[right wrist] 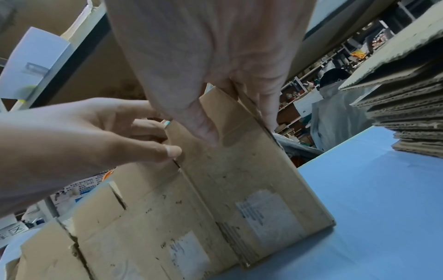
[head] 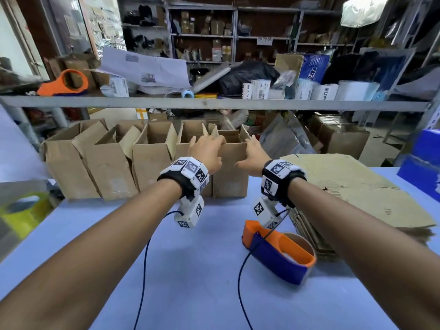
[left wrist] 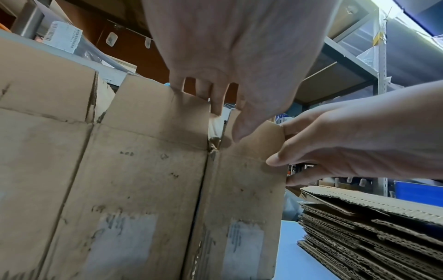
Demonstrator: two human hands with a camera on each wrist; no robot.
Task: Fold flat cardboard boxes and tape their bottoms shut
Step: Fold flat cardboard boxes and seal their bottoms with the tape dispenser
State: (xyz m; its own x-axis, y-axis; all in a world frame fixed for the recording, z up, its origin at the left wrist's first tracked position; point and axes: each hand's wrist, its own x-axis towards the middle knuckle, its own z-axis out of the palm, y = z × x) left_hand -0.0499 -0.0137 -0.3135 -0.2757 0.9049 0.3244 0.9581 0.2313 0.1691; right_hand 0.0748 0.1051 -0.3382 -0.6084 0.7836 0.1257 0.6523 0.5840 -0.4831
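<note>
- Box stands upright at 12 o'clock on the blue table, last at the right of a row of boxes, top flaps open.
- Your left hand sits on its top left corner, fingers hooked over the rim, thumb on the front flap, so it's holding.
- Your right hand is at the top right corner, thumb on the front face, fingers round the side edge, pinching it.
- Likely light and empty; thin worn corrugated, walls flex, corners torn near the flaps.
- Grip low on the wall creases, not the flaps; those probably bend or rip.
- Tape gun lies at 5 o'clock from the box, flat stack at 3 o'clock.
</note>
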